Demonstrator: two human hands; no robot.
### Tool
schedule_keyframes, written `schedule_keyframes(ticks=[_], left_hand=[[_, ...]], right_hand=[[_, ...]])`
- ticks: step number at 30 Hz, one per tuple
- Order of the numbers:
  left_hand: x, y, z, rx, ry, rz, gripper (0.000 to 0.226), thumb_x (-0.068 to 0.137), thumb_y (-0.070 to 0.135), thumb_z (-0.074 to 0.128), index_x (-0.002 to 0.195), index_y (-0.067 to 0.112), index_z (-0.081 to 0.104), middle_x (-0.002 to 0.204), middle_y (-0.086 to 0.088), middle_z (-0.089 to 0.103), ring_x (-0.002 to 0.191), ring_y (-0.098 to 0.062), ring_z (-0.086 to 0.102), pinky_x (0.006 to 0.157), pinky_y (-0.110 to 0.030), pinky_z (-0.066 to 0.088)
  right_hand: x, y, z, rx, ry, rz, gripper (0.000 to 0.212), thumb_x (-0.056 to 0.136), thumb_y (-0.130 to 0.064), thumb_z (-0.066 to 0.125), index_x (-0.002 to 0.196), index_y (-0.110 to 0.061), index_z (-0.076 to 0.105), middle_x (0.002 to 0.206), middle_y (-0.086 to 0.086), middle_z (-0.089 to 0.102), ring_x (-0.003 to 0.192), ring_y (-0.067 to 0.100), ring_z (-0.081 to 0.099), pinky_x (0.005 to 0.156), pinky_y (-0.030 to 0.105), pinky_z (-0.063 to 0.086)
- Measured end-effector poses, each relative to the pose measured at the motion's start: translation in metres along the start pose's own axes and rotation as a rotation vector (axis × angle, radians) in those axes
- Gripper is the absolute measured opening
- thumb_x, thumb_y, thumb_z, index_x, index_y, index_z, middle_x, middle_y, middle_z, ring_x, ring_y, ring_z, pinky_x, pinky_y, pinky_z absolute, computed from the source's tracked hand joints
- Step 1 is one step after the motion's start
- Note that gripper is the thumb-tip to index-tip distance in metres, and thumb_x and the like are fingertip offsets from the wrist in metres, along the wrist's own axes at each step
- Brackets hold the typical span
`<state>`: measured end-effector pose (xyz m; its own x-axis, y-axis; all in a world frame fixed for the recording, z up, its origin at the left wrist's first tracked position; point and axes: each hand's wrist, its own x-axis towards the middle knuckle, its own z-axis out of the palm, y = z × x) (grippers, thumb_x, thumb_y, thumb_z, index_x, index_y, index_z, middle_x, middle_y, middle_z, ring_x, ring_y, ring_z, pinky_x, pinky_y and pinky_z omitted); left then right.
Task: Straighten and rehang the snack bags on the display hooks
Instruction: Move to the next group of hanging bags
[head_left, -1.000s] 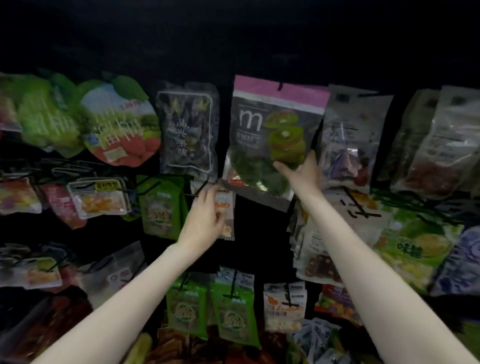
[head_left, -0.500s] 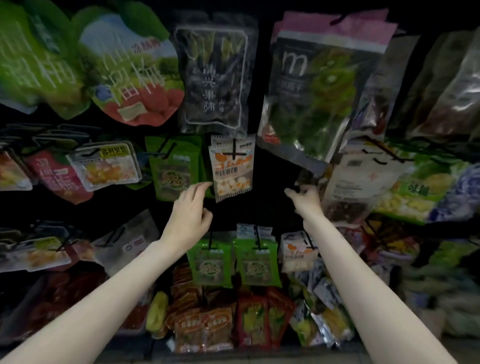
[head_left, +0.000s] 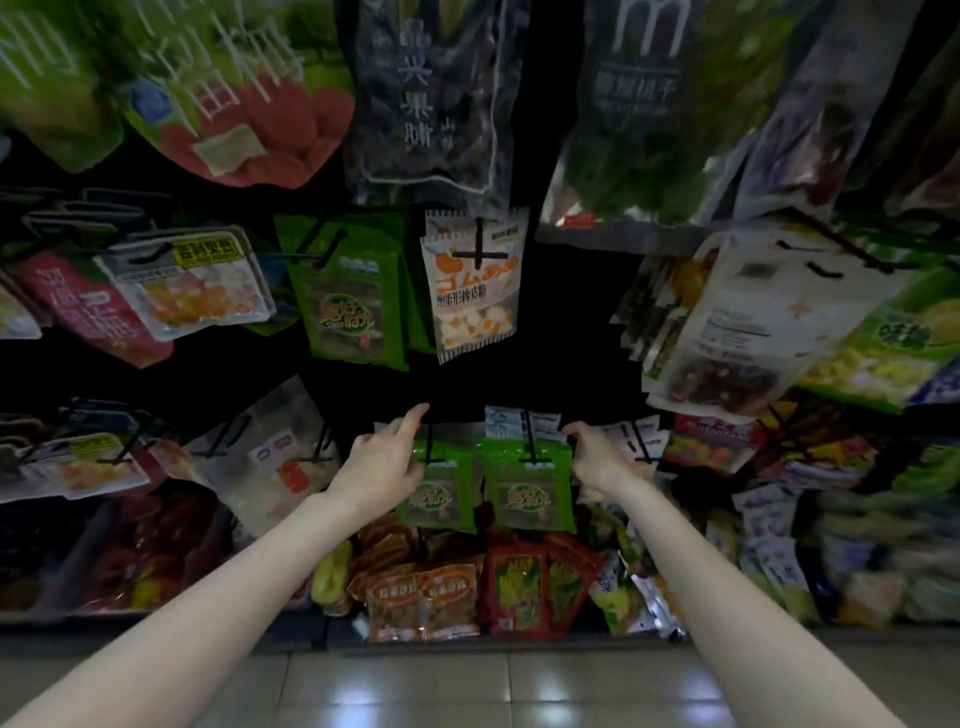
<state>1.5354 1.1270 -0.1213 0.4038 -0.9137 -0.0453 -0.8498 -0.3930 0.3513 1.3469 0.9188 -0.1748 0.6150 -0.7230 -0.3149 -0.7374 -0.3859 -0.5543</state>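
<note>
Two small green snack bags hang side by side on black hooks in the low middle of the rack: the left green bag (head_left: 439, 491) and the right green bag (head_left: 530, 491). My left hand (head_left: 382, 462) reaches to the left bag's upper left edge, fingers loosely extended, thumb over the bag's corner. My right hand (head_left: 592, 452) is at the right bag's top right corner, fingers curled there; whether it pinches the bag is hard to tell. Above them a white orange-print bag (head_left: 475, 286) hangs straight on its hook.
Large bags hang along the top row, among them a grey bag (head_left: 431, 98). More bags crowd the hooks on both sides. Red and orange packets (head_left: 421, 603) lie piled on the bottom shelf. Tiled floor (head_left: 467, 691) shows below.
Both hands dropped from the upper and middle rows to the low green bags. The view has tilted downward and come closer, so the floor now shows.
</note>
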Motion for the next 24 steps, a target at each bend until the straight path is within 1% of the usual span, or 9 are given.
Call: schedule_keyframes(ticks=[3, 6, 9, 12, 16, 18, 20, 22, 24], left_hand=[[0.002, -0.002, 0.019, 0.020, -0.081, -0.032, 0.072, 0.093, 0.018, 0.048, 0.149, 0.022, 0.003, 0.146, -0.008, 0.035, 0.110, -0.027, 0.054, 0.091, -0.036, 0.039], [0.007, -0.002, 0.033, 0.044, -0.162, -0.057, 0.072, 0.095, 0.024, 0.048, 0.149, 0.022, 0.001, 0.148, -0.011, 0.033, 0.109, -0.029, 0.055, 0.089, -0.036, 0.043], [0.015, -0.001, 0.041, 0.044, -0.183, -0.086, 0.071, 0.096, 0.023, 0.047, 0.149, 0.021, 0.001, 0.140, -0.015, 0.043, 0.097, -0.030, 0.059, 0.075, -0.034, 0.045], [0.019, -0.001, 0.046, 0.059, -0.184, -0.091, 0.070, 0.096, 0.022, 0.048, 0.149, 0.018, 0.003, 0.126, -0.019, 0.052, 0.087, -0.032, 0.059, 0.061, -0.032, 0.039], [0.022, -0.005, 0.054, 0.073, -0.161, -0.097, 0.068, 0.094, 0.020, 0.049, 0.149, 0.014, 0.008, 0.131, -0.019, 0.048, 0.106, -0.035, 0.054, 0.079, -0.040, 0.046], [0.021, -0.005, 0.058, 0.112, -0.139, -0.082, 0.065, 0.095, 0.021, 0.047, 0.148, 0.012, 0.009, 0.130, -0.017, 0.049, 0.109, -0.032, 0.052, 0.081, -0.040, 0.047], [0.019, -0.004, 0.061, 0.171, -0.139, -0.058, 0.063, 0.097, 0.023, 0.044, 0.147, 0.011, 0.010, 0.128, -0.016, 0.050, 0.109, -0.031, 0.052, 0.080, -0.038, 0.047], [0.016, -0.005, 0.062, 0.230, -0.150, -0.037, 0.062, 0.097, 0.026, 0.042, 0.148, 0.010, 0.010, 0.131, -0.015, 0.048, 0.113, -0.030, 0.049, 0.083, -0.037, 0.044], [0.016, -0.005, 0.061, 0.270, -0.167, -0.027, 0.062, 0.097, 0.026, 0.042, 0.148, 0.010, 0.009, 0.136, -0.014, 0.045, 0.117, -0.029, 0.047, 0.087, -0.038, 0.042]], right_hand=[[0.007, 0.012, 0.019, -0.066, -0.014, -0.026, 0.058, 0.094, -0.002, 0.047, 0.145, -0.022, 0.027, 0.153, 0.007, 0.024, 0.097, 0.027, 0.057, 0.054, 0.017, 0.042], [0.010, 0.011, 0.029, -0.087, 0.029, 0.004, 0.055, 0.094, -0.003, 0.049, 0.144, -0.020, 0.032, 0.155, 0.008, 0.019, 0.121, 0.032, 0.048, 0.080, 0.033, 0.047], [0.012, 0.012, 0.034, -0.104, 0.093, -0.074, 0.039, 0.094, -0.006, 0.049, 0.132, -0.013, 0.047, 0.145, 0.012, 0.029, 0.119, 0.031, 0.049, 0.088, 0.034, 0.042], [0.016, 0.017, 0.040, -0.110, 0.113, -0.129, 0.038, 0.094, -0.006, 0.050, 0.132, -0.010, 0.046, 0.140, 0.013, 0.034, 0.116, 0.029, 0.050, 0.093, 0.035, 0.042], [0.022, 0.022, 0.046, -0.120, 0.164, -0.094, 0.052, 0.094, -0.009, 0.053, 0.142, -0.012, 0.035, 0.146, 0.012, 0.035, 0.121, 0.031, 0.050, 0.094, 0.039, 0.046], [0.025, 0.025, 0.049, -0.177, 0.136, -0.076, 0.050, 0.094, -0.013, 0.053, 0.142, -0.015, 0.038, 0.137, 0.013, 0.048, 0.113, 0.030, 0.056, 0.084, 0.038, 0.048], [0.027, 0.026, 0.052, -0.118, 0.158, -0.044, 0.041, 0.096, -0.014, 0.051, 0.137, -0.015, 0.047, 0.120, 0.016, 0.062, 0.092, 0.030, 0.063, 0.065, 0.033, 0.045], [0.026, 0.027, 0.056, -0.019, 0.189, -0.007, 0.034, 0.097, -0.014, 0.049, 0.131, -0.012, 0.053, 0.111, 0.019, 0.066, 0.087, 0.032, 0.064, 0.066, 0.033, 0.046], [0.019, 0.027, 0.057, 0.067, 0.146, -0.003, 0.035, 0.096, -0.015, 0.050, 0.131, -0.009, 0.052, 0.111, 0.021, 0.066, 0.084, 0.030, 0.066, 0.077, 0.038, 0.052]])
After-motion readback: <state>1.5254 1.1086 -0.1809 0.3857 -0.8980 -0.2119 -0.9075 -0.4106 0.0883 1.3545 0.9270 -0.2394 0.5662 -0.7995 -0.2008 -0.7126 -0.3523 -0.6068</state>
